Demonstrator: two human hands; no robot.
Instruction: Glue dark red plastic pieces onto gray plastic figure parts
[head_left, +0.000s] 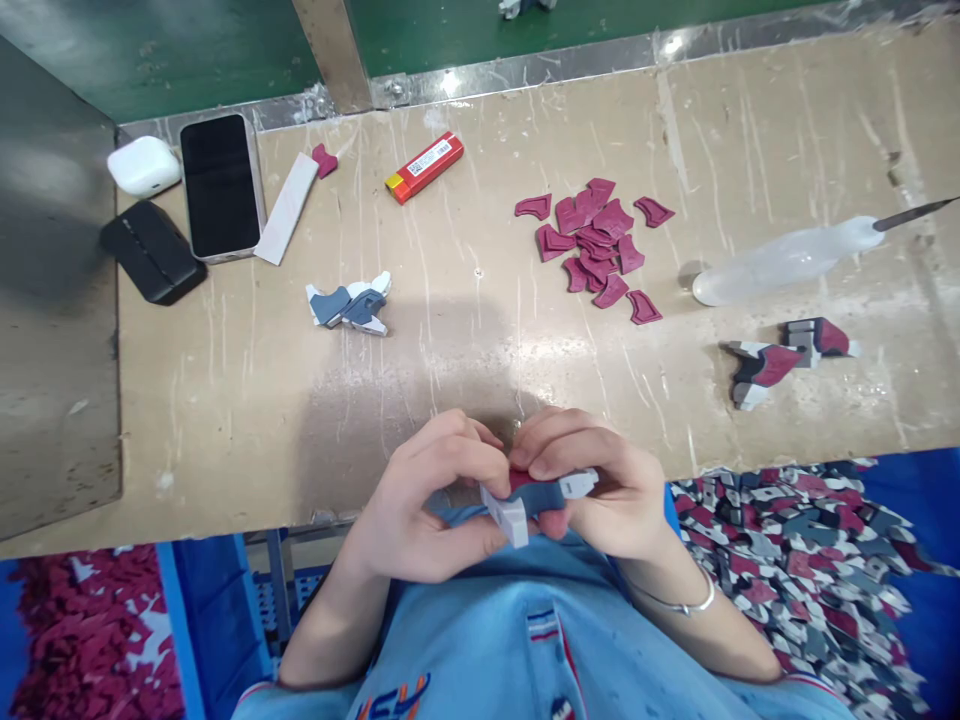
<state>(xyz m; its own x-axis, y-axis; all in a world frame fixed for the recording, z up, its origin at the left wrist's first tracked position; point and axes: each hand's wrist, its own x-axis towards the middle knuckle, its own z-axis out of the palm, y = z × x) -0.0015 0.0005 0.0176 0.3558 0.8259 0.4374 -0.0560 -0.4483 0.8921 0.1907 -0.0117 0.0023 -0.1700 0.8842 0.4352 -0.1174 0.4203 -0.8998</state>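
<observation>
Here's the danger: uneven pressure from the 2 hands could twist the small part (543, 496) out of their grip at the table's (247, 430) near edge, in front of the blue shirt (480, 640), or nudge its red patch (519, 481) askew! The left hand (439, 500) has thumb and fingers clamped around the white end, while the right hand (607, 485) pinches the other, fingertips bunched over the red, barely any gap between hands
</observation>
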